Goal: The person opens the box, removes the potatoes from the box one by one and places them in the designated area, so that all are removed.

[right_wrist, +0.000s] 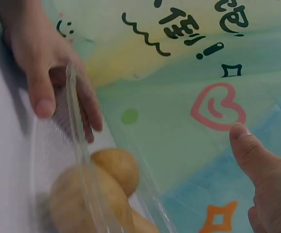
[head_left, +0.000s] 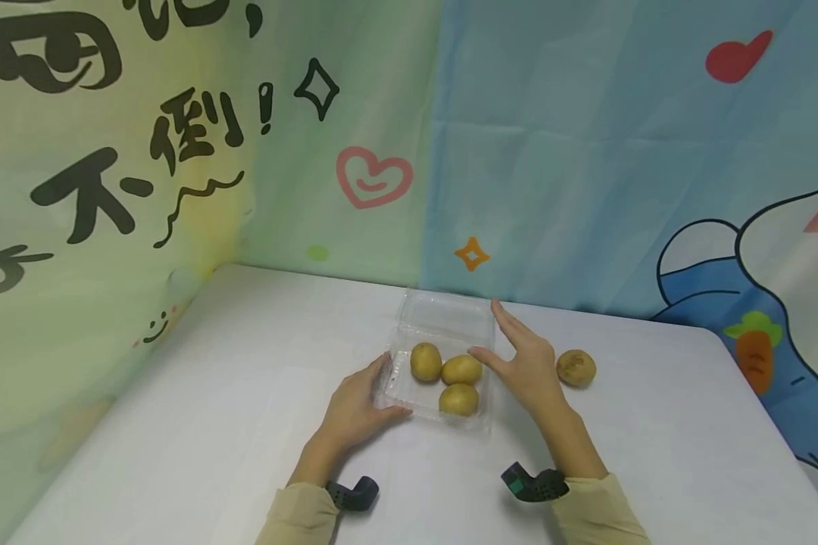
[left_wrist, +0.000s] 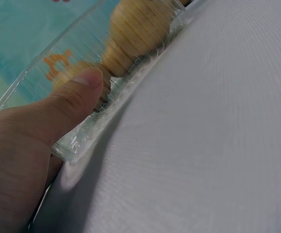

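Holding container (head_left: 416, 395) by left side: left grip (head_left: 358, 406); potatoes (head_left: 461, 371) inside

container (head_left: 419, 397) apparently on table (head_left: 211, 401) | three potatoes (head_left: 461, 370) inside | fourth potato (head_left: 576, 369) outside, right

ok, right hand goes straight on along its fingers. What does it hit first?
Likely the box: its far right edge lies just ahead of the right hand in the head view. Height is unclear; if the hand passes above it, the backdrop looks next.
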{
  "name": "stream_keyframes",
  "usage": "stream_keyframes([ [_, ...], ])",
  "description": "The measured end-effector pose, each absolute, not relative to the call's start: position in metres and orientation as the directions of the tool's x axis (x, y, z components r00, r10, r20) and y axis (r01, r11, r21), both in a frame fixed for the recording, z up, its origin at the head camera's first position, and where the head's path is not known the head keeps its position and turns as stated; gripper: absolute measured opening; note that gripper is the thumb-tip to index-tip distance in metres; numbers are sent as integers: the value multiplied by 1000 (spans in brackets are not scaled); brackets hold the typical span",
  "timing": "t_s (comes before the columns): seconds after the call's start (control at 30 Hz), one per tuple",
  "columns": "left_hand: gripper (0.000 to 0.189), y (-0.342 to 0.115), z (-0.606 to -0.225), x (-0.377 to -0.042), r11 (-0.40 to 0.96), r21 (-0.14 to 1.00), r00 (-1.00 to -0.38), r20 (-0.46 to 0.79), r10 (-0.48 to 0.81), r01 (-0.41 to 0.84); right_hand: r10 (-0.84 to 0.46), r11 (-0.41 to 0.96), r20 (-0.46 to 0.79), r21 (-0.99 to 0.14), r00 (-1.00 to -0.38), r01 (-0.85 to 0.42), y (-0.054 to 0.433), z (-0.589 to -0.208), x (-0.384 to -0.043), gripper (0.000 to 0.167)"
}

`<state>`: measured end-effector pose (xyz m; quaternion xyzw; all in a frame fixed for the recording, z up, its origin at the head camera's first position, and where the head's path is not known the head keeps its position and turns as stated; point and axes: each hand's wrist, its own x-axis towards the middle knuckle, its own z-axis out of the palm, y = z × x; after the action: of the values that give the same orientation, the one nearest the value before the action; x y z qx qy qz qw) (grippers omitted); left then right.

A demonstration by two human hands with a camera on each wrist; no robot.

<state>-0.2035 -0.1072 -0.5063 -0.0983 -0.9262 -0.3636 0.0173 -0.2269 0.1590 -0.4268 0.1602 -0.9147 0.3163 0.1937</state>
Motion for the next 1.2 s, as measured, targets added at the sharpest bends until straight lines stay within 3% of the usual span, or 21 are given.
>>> stream_keyframes([
  [0.17, 96, -107, -511, -202, 715, 670, -978, 99, 182, 200, -155, 720, 315, -613, -936, -326, 140, -430, -235, 85],
  [0.33, 97, -106, -512, -201, 718, 667, -979, 91, 185, 198, -164, 705, 251, -647, -954, -291, 126, -435, -238, 83],
  [1.2, 97, -108, -505, -204, 738, 633, -972, 125, 200, 233, -301, 746, 368, -484, -880, -458, 102, -468, -235, 62],
])
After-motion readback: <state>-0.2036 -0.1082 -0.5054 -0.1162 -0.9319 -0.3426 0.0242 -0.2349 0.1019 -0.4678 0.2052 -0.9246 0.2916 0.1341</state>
